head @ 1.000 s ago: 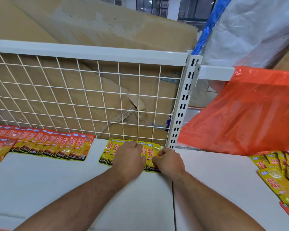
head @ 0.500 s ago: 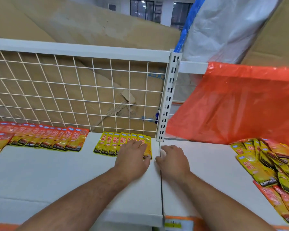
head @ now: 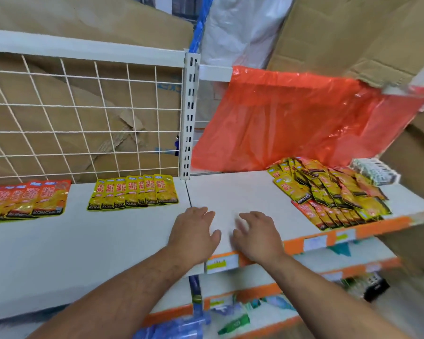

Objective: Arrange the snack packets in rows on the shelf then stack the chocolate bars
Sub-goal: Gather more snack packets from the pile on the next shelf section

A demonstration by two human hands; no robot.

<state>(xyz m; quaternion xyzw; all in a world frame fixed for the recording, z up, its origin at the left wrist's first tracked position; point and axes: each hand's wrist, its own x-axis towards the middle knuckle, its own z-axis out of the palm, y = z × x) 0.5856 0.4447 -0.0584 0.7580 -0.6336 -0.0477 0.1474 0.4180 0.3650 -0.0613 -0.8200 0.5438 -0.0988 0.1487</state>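
Both of your hands are empty, palms down and fingers loosely spread over the bare white shelf: your left hand sits at the seam between the two shelf boards, your right hand just beside it near the front lip. The loose heap of snack packets lies to your right and a little farther back, well apart from both hands, so your right hand is the nearer one. The heaped packets fan out with their long axes running roughly front to back. The finished yellow row stands behind and left of your left hand, the red row farther left
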